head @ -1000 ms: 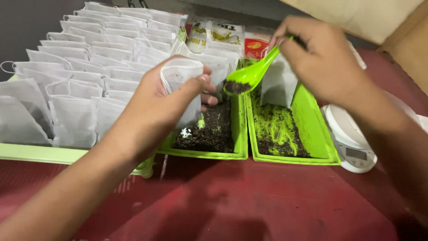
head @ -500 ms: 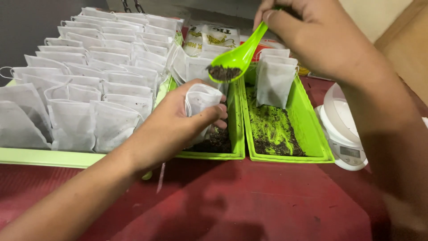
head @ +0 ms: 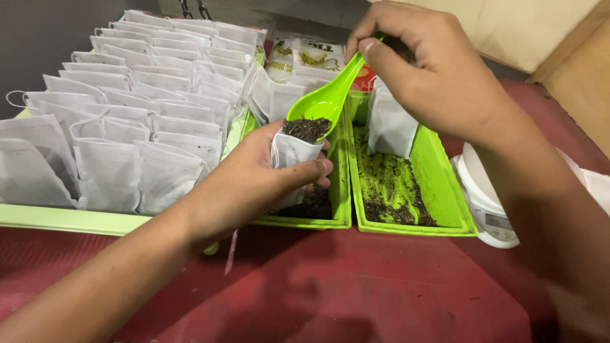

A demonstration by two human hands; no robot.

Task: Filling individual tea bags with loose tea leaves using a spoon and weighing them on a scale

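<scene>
1. Green trays [head: 413, 209] on the red bench [head: 356, 298]; rows of white bags [head: 133, 121] at 10 o'clock.
2. Left hand [head: 254, 184]: fingers closed around an open filter bag [head: 291, 152], centre frame. Judged light, limp, tearable; best held at the rim.
3. Right hand [head: 438, 70], 1 o'clock: fingers pinch the green scoop [head: 324, 101], loaded, over the bag mouth.

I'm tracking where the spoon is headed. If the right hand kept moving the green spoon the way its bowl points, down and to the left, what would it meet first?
Most likely the open mouth of the small white filter bag held by the left hand. The right hand has the green spoon, loaded with dark tea leaves, right at the bag's rim; depth looks close, though unsure.
</scene>
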